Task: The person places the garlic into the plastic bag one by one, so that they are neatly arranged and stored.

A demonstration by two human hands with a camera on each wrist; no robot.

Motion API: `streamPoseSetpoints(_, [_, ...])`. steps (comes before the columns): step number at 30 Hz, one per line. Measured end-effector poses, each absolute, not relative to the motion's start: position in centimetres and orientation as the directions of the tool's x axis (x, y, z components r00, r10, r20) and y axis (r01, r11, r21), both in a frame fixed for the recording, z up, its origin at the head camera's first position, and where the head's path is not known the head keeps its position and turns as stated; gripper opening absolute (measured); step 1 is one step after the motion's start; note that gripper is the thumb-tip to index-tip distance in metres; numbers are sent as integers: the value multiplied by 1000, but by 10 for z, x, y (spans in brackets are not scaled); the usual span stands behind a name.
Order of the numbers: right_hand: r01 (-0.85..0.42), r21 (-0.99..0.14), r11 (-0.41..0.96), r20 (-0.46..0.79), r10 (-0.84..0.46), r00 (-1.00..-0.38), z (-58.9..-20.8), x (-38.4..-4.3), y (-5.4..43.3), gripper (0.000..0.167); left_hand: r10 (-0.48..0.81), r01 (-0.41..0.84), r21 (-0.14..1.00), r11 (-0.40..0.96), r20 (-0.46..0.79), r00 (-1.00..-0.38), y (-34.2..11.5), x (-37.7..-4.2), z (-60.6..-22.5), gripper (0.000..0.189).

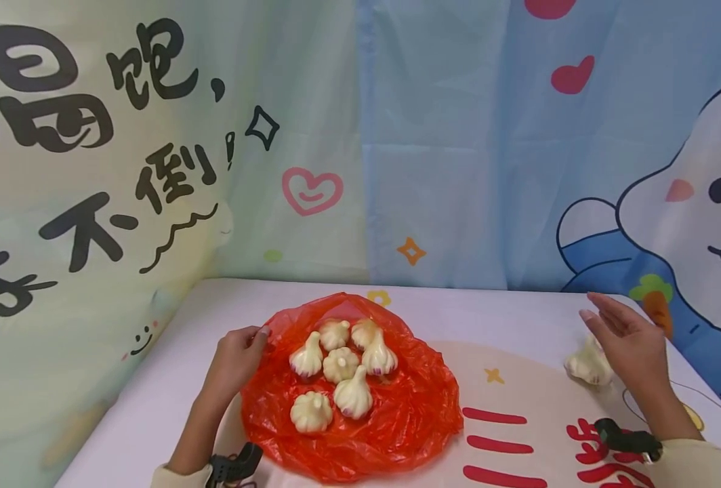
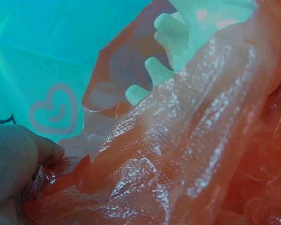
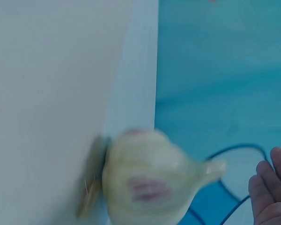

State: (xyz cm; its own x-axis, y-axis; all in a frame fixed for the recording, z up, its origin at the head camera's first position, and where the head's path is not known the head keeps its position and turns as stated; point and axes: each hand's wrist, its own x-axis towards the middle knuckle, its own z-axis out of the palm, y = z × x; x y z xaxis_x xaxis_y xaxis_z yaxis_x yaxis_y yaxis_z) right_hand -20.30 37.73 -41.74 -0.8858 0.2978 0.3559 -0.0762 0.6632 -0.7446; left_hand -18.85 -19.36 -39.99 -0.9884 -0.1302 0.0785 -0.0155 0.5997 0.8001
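Observation:
A crumpled red plastic bag (image 1: 409,420) lies spread on the table, with several garlic bulbs (image 1: 340,364) in its open middle. My left hand (image 1: 238,356) pinches the bag's left rim between thumb and fingers; the left wrist view shows that thumb (image 2: 49,151) on the red film, with pale garlic stems (image 2: 158,71) rising beyond it. At the right, my right hand (image 1: 635,342) is raised with fingers extended and nothing held. Just left of it is one single garlic bulb (image 1: 589,364), large in the right wrist view with a purple patch on its garlic skin (image 3: 147,176).
The table (image 1: 232,305) has a printed cover with red characters (image 1: 497,444) right of the bag. A thin cable (image 1: 696,390) runs near the right forearm. Behind the table hangs a printed curtain (image 1: 434,135). Both wrists wear dark camera straps (image 1: 629,440).

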Motion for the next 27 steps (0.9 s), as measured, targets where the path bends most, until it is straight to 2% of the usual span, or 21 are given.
streamPoseSetpoints(3, [-46, -747, 663, 315, 292, -903, -419, -207, 387, 61, -133, -20, 794, 608, 77, -988, -194, -188, -401, 33])
streamPoseSetpoints(8, [24, -704, 709, 173, 204, -964, -433, -212, 399, 79, -128, -14, 785, 619, 84, -988, -195, -188, -401, 34])
streamPoseSetpoints(13, [94, -686, 722, 56, 181, -982, -443, -214, 404, 88, -127, -11, 787, 616, 86, -988, -194, -190, -401, 33])
streamPoseSetpoints(19, [166, -684, 710, -19, 211, -977, -449, -214, 406, 81, -126, -11, 789, 615, 84, -988, -194, -190, -400, 33])
streamPoseSetpoints(27, [198, -679, 707, -24, 248, -969, -452, -212, 404, 78, -135, -16, 794, 608, 83, -987, -193, -189, -401, 34])
